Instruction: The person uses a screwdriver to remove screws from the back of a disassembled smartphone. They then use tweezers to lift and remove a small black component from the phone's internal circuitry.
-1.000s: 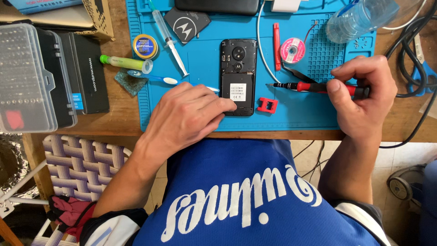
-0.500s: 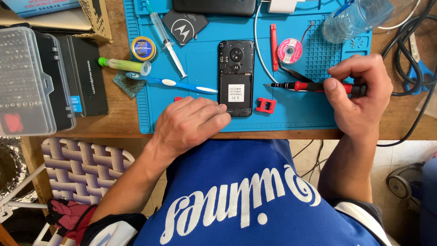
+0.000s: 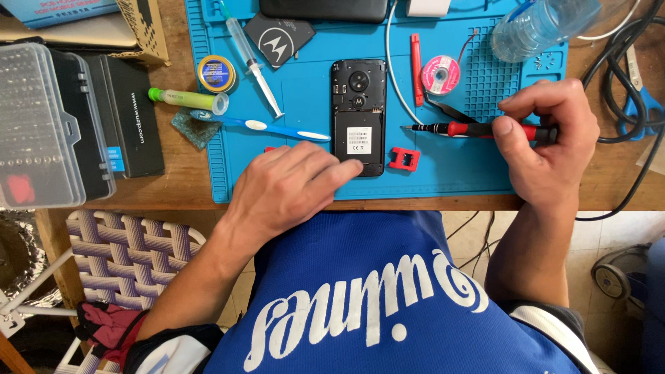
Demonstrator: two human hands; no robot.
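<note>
My right hand (image 3: 547,149) grips the screwdriver (image 3: 471,129), lying crosswise, tip pointing left toward the phone (image 3: 358,114); my left hand (image 3: 287,190) rests open, fingertips on its bottom edge.

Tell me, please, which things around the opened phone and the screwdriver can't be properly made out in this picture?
Head view only:
- Small red piece: mostly hidden under the left hand.
- Screwdriver: handle end covered by the right hand; tip too small to identify.
- Black device: cut off by the top edge.
- Phone: lower corner under the left fingers.
- Clear case: contents too small to tell.
</note>
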